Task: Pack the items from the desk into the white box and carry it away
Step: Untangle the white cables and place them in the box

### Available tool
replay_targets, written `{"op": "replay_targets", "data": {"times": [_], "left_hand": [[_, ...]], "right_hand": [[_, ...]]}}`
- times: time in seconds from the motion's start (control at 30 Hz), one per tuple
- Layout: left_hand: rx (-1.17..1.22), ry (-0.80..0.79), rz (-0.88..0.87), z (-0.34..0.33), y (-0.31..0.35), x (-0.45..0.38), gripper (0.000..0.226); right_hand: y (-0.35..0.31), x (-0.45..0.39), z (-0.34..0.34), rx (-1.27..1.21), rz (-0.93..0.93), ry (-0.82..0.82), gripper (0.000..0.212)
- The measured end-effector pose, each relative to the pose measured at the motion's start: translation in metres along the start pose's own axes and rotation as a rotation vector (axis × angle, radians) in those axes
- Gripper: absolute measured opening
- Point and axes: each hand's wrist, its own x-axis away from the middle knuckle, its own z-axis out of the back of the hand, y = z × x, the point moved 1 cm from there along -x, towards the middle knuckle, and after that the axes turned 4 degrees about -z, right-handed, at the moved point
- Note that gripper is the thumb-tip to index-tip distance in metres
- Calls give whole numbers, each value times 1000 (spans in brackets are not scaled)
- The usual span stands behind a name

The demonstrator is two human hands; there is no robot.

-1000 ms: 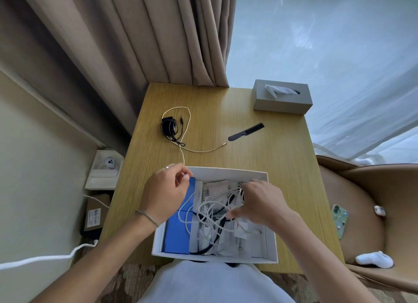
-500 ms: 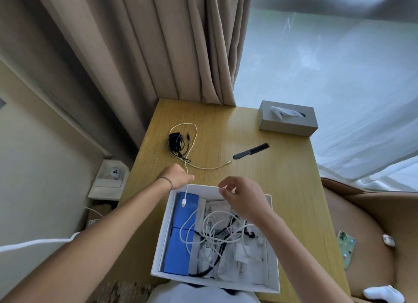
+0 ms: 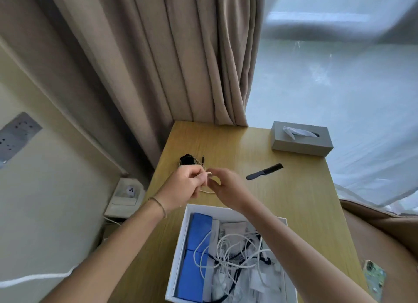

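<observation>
The white box (image 3: 180, 242) stands at the desk's near edge, holding blue packs (image 3: 195, 253) and a tangle of white and dark cables (image 3: 235, 253). Beyond it, both my hands hover over the desk (image 3: 294, 203). My left hand (image 3: 184, 186) grips a thin white cable (image 3: 209, 191) with curled fingers. My right hand (image 3: 228, 189) pinches the same cable close beside it, and a short loop hangs between them. A coiled black cable (image 3: 186, 159) lies just behind my left hand. A black comb (image 3: 264, 171) lies to the right.
A grey tissue box (image 3: 302, 141) sits at the desk's far right corner. Curtains hang behind the desk. A wall socket with a plug (image 3: 129, 193) is down at the left. A phone (image 3: 374, 280) lies on the brown chair at the right.
Both hands left the box and moved forward over the desk, coming together on the white cable. The cable no longer lies spread out across the wood. The camera tilted up.
</observation>
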Motion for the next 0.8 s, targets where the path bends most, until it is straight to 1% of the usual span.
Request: {"op": "replay_targets", "data": {"times": [0.1,0.33,0.4,0.47,0.53,0.63,0.7,0.8], "left_hand": [[125,90,-55,28,17,12,33],[797,345,-105,97,27,42,27],[952,425,-120,115,25,51,26],[1058,516,-123,129,20,61,28],[1073,612,-102,135,12,68,30],[995,703,-49,128,-1,69,29],[890,721,-44,116,-7,64,29],[685,674,-115,90,-9,53,29]], "right_hand": [[3,-15,-5,-81,-48,-19,23],[23,-52,-14,-14,-136,-1,24],[30,-61,-17,-8,-172,-5,24],[36,-67,-18,-50,-210,-7,24],[38,-68,-17,-122,-231,9,26],[28,-65,-14,-153,-195,34,24],[16,-60,-11,-75,-130,28,23],[-8,-51,-5,86,-45,-21,25]]}}
